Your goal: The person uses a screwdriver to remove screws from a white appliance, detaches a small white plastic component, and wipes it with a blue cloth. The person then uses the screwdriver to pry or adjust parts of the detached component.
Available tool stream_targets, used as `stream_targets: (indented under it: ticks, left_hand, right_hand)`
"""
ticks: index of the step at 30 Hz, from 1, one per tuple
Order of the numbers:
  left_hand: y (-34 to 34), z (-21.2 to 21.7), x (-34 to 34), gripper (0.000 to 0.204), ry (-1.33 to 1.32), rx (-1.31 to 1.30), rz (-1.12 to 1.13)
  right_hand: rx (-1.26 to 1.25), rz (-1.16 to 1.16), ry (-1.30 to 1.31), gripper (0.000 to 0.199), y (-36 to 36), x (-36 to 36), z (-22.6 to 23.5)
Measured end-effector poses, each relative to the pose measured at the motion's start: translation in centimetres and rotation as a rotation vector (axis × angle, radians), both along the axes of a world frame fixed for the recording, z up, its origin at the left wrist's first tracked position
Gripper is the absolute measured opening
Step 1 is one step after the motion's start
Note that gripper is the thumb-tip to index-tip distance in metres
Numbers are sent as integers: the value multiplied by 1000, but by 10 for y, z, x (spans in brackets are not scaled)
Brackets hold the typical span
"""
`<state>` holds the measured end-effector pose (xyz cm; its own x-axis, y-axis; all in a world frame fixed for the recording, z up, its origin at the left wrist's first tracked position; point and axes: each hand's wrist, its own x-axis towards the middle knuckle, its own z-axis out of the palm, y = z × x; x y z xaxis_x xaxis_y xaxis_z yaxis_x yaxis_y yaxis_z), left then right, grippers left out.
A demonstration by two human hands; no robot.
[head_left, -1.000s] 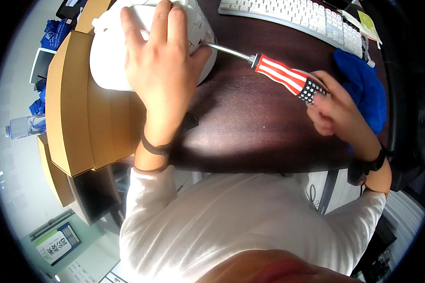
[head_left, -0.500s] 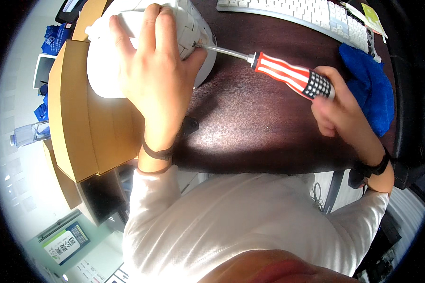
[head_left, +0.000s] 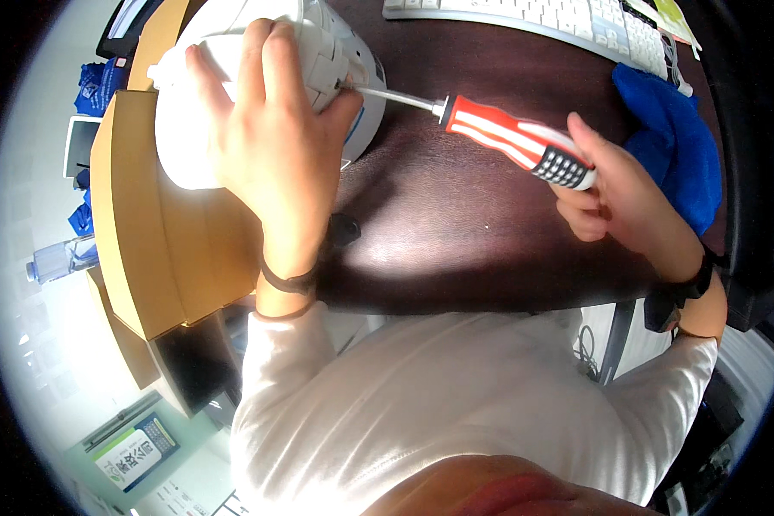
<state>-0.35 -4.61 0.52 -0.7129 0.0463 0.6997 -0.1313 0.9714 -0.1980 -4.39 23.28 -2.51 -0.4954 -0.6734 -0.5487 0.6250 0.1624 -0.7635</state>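
The left hand's fingers point(head_left: 251, 69) are spread wide over the top of a white appliance point(head_left: 176, 129), thumb out beside the shaft of a screwdriver point(head_left: 499, 133). The right hand point(head_left: 623, 202) has its thumb lifted clear of the handle and the other fingers curled below the butt end; from here I can't tell how firmly they hold it. The shaft slants across to the appliance's right side, its tip at a small opening there, and the striped, starred handle hangs over the table point(head_left: 430, 249).

The appliance is near the far left corner, and a small black thing point(head_left: 346, 229) lies by the left wrist. The dark brown wood shines in a bright patch toward the near edge. A white keyboard point(head_left: 525, 17) runs along the far edge, and a blue cloth point(head_left: 675, 150) is bunched at the right edge. Cardboard point(head_left: 138, 224) stands along the left, with a clear bottle point(head_left: 64, 260) beyond it. Further back, a sign point(head_left: 138, 456) hangs on a pale green surface.
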Motion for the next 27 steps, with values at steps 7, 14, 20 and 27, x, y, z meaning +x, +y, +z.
stream_targets:
  ticks: [7,14,20,27]
  left_hand:
    - [-1,-2,1,68,3,10,4]
    - [1,-2,-1,65,8,1,6]
    - [1,-1,0,65,3,-2,11]
    - [-1,-2,0,65,19,8,-2]
  right_hand:
    - [103,-70,1290,49,1,10,-12]
    - [-13,75,996,45,1,-2,-17]
    - [-150,-80,-85,61,-3,0,-11]
    - [125,-100,1556,49,-6,13,-16]
